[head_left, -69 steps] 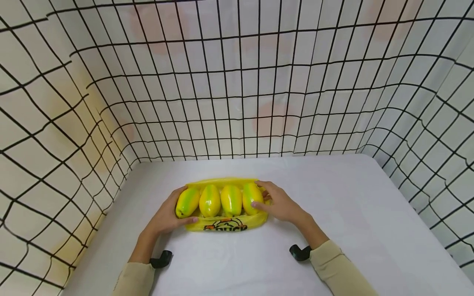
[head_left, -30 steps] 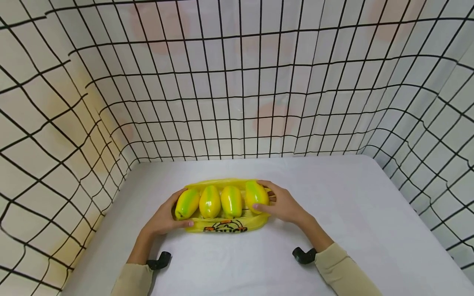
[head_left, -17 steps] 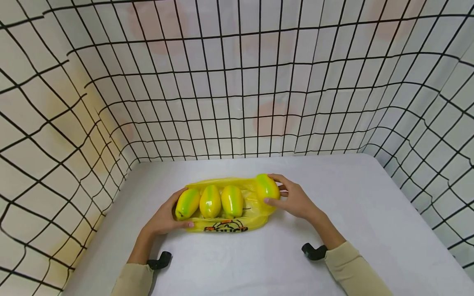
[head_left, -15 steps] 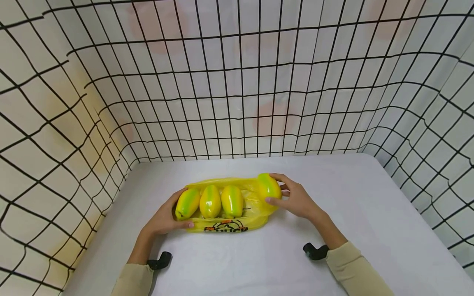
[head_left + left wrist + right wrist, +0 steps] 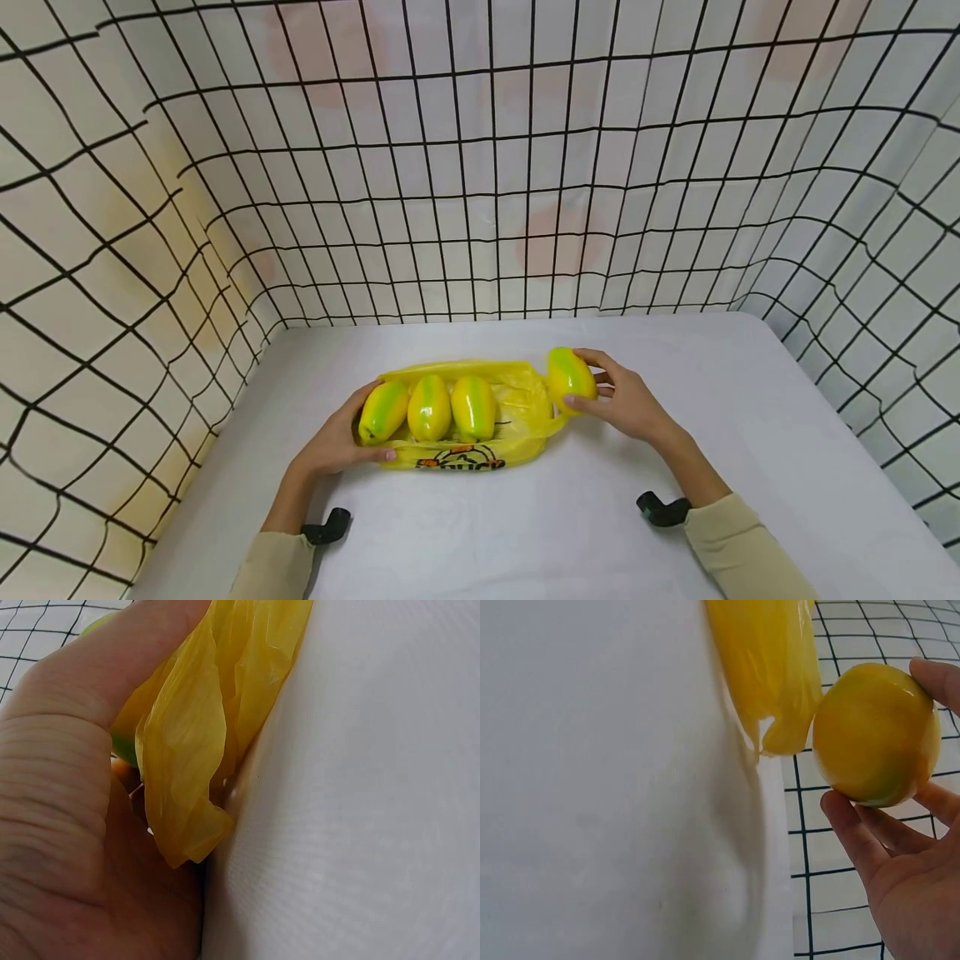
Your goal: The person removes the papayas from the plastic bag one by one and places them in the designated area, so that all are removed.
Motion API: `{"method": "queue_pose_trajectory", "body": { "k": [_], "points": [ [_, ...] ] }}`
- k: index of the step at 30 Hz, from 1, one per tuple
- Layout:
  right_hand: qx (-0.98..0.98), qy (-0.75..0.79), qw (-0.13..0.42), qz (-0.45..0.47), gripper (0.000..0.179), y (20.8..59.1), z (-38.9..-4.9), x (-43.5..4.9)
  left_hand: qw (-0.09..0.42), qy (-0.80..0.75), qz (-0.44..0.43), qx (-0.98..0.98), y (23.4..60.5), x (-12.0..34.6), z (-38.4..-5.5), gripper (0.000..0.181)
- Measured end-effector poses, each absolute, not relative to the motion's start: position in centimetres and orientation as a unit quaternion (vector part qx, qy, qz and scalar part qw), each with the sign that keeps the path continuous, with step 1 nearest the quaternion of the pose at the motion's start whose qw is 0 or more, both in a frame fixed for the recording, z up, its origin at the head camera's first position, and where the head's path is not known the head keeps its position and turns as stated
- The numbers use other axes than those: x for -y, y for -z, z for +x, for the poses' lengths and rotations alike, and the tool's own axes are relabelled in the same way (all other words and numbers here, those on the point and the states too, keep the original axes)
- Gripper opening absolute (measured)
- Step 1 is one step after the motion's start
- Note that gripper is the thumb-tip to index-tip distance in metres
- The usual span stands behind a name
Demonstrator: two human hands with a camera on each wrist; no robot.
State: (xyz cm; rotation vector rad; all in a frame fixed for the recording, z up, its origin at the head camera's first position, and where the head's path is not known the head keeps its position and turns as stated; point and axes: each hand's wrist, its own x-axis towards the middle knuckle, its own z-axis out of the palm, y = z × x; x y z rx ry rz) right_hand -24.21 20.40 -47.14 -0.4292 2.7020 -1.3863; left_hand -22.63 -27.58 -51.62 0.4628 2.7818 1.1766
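A glossy yellow-green mango (image 5: 572, 374) is pinched between the thumb and fingers of my right hand (image 5: 626, 404), just off the right end of a yellow plastic bag (image 5: 517, 450). In the right wrist view the mango (image 5: 877, 735) sits in the fingertips, beside the end of the bag (image 5: 769, 667). My left hand (image 5: 336, 433) grips the bag's left end, its thumb on the front edge and its fingers mostly hidden behind the leftmost mango (image 5: 383, 412). Two more mangoes, the middle mango (image 5: 430, 408) and another mango (image 5: 473, 408), lie side by side in the bag's opening.
White cloth covers the table (image 5: 480, 533). Black wire grid panels (image 5: 480, 192) stand behind it and along both sides. A black curved fitting sits at each wrist, the left fitting (image 5: 327, 527) and the right fitting (image 5: 663, 509).
My right hand has taken the rightmost mango out of the row and carried it right, past the bag's end. The left hand has stayed almost in place at the bag's left end.
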Motion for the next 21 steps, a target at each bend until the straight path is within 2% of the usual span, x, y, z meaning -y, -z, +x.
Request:
{"method": "queue_pose_trajectory", "body": {
  "k": [21],
  "points": [
    [-0.902, 0.414, 0.038, -0.120, 0.084, 49.0, -24.8, -22.9, 0.052, -0.388, 0.146, -0.908, 51.7, 27.5, -22.7, 0.123]
  ]
}}
